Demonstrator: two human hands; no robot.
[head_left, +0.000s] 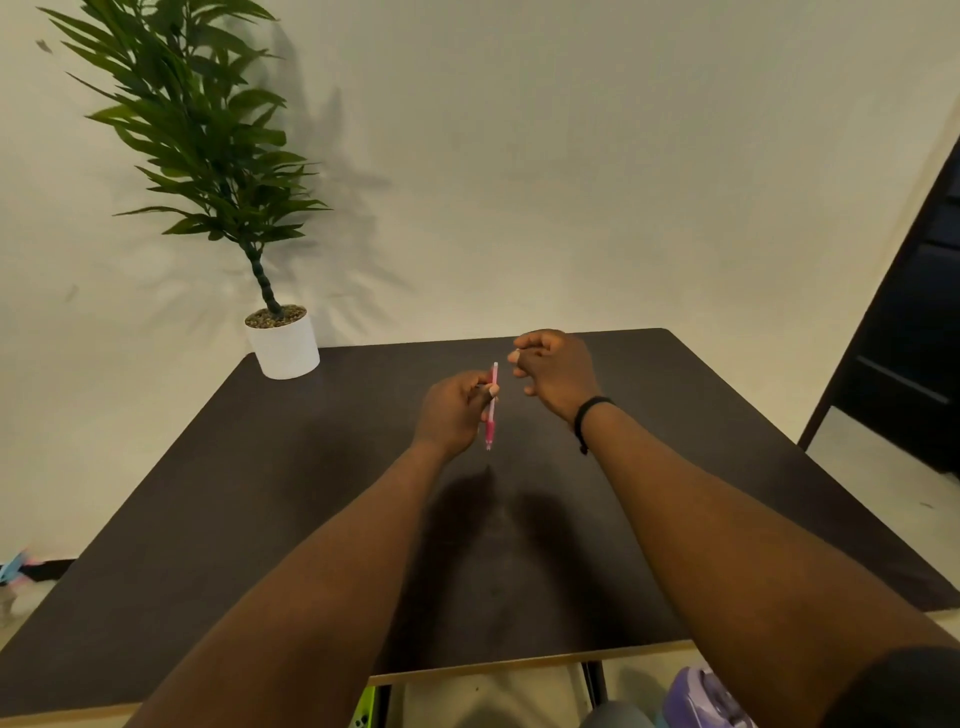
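Presently, over the dark table (208, 519), the left hand (452, 410) pinches the pink pen (490, 428) near its middle. The pen is upright, grip end down, clear of the tabletop. The right hand (558, 374) sits just beside the pen's upper end, apart from it, fingers curled; whether they hold some small part cannot be told. Recommended: steady the left grasp and bring the right fingertips squarely onto the top end. The potted plant (285, 348) stands at the far corner, well apart.

Dark table (208, 493) bears a potted plant (283, 343) at its far left corner; above it, left hand (451, 415) grips a near-upright pink pen (491, 408), while right hand (557, 375), fingers curled, wristband (592, 410) on, hangs just beside the pen's top.
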